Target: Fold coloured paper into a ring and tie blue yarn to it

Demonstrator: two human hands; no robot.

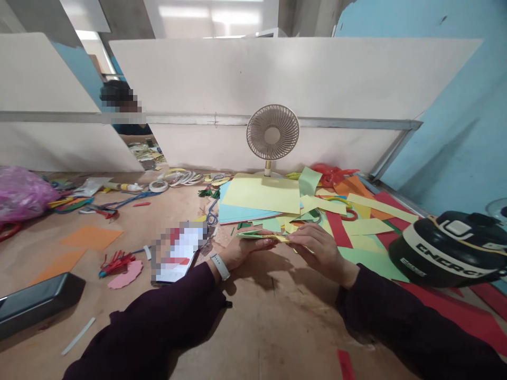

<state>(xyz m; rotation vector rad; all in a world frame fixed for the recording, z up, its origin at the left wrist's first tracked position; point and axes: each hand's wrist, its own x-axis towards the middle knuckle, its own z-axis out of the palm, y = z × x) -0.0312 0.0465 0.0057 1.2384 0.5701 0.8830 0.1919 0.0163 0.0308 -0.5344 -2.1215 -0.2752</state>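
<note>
Fingers of the left hand (240,253) are pinching a folded-looking green-and-yellow paper piece (254,234) above the table (253,332); the right hand's (322,253) are pinching its yellow end, partly hiding it. A pink plastic bag (24,194) is running off the left edge, contents indistinct; a black ENERGY-labelled container (431,256) is hiding its inside.

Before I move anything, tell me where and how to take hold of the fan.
The fan is probably best gripped by its narrow stem, coming from the front over the large yellow sheet: it stands upright, the stem slimmer than what it carries.
</note>
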